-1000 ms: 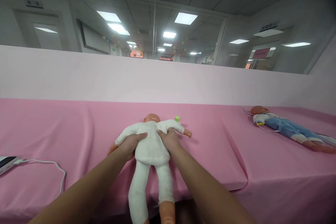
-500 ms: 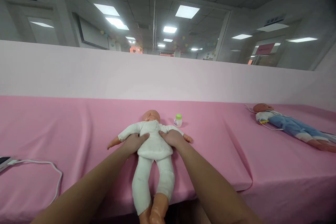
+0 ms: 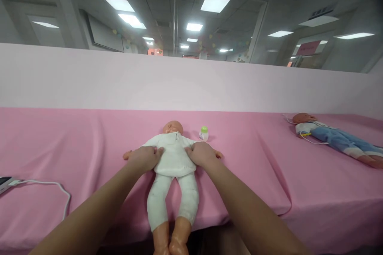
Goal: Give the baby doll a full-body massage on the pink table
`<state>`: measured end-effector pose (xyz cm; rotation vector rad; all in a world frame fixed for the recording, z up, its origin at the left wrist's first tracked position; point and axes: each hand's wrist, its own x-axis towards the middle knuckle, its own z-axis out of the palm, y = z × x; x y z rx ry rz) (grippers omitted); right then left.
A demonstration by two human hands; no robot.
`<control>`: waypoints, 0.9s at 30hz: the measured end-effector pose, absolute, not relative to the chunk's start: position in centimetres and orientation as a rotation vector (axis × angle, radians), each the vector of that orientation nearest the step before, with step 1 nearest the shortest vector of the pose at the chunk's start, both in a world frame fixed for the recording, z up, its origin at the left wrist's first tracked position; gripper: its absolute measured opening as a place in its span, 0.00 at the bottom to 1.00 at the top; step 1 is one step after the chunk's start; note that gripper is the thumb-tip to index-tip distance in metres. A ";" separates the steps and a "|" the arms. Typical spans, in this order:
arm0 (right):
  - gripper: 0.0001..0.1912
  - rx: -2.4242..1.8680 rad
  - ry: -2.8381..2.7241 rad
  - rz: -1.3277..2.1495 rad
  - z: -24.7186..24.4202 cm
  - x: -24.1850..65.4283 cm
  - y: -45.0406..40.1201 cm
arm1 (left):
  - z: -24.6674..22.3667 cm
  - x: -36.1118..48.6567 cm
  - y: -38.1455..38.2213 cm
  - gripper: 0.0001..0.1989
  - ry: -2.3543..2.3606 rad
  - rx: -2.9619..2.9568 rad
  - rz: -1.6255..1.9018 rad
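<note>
A baby doll [image 3: 175, 155] in a white top and leggings lies on its back across the pink cloth, its feet reaching past the near edge. My left hand [image 3: 146, 158] is closed at one side of its chest and arm, the thumb resting on the shirt. At the opposite side my right hand [image 3: 203, 154] grips likewise, its thumb pressed to the chest. Most fingers of both hands are hidden behind the doll's sides or arms. Close to the right hand stands a small baby bottle [image 3: 204, 134] with a green cap.
A second doll [image 3: 335, 137] in blue and white clothes lies at the right with a thin tube by it. At the left edge is a dark-screened device [image 3: 5, 183] with a white cable [image 3: 60, 185]. A low white wall [image 3: 119, 81] with glass above backs the pink-covered table [image 3: 248, 183].
My left hand has shifted outward from the chest, over the doll's arm. The doll's legs have straightened slightly, and the camera view has tilted a little.
</note>
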<state>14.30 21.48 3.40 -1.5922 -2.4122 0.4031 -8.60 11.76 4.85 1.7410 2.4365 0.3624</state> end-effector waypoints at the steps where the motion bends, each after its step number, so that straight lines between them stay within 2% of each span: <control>1: 0.22 -1.542 -2.410 0.390 3.5 14.6 21.1 | 5.3 -8.5 11.2 0.28 2.485 1.780 0.411; 4: 0.12 -1.330 -2.396 0.354 4.0 15.1 19.6 | 6.2 -7.5 9.6 0.15 2.464 2.040 0.633; 6: 0.08 -1.154 -2.414 0.329 4.5 15.1 18.5 | 6.3 -6.5 9.1 0.12 2.255 2.269 0.657; 9: 0.09 -0.919 -2.516 0.358 5.7 14.9 17.4 | 6.3 -5.1 9.5 0.11 1.977 2.468 0.556; 12: 0.13 -0.809 -2.707 0.468 6.8 14.5 17.3 | 6.1 -4.6 10.6 0.12 1.887 2.413 0.404; 15: 0.12 -0.760 -2.809 0.568 6.4 13.9 18.0 | 5.5 -5.0 11.6 0.12 1.811 2.346 0.369; 21: 0.04 -0.475 -2.536 0.592 1.7 12.8 19.7 | 3.5 -5.9 12.3 0.13 1.767 2.306 0.463; 27: 0.09 -0.462 -2.311 0.548 0.9 13.3 20.7 | 3.7 -6.5 12.0 0.11 1.879 2.322 0.902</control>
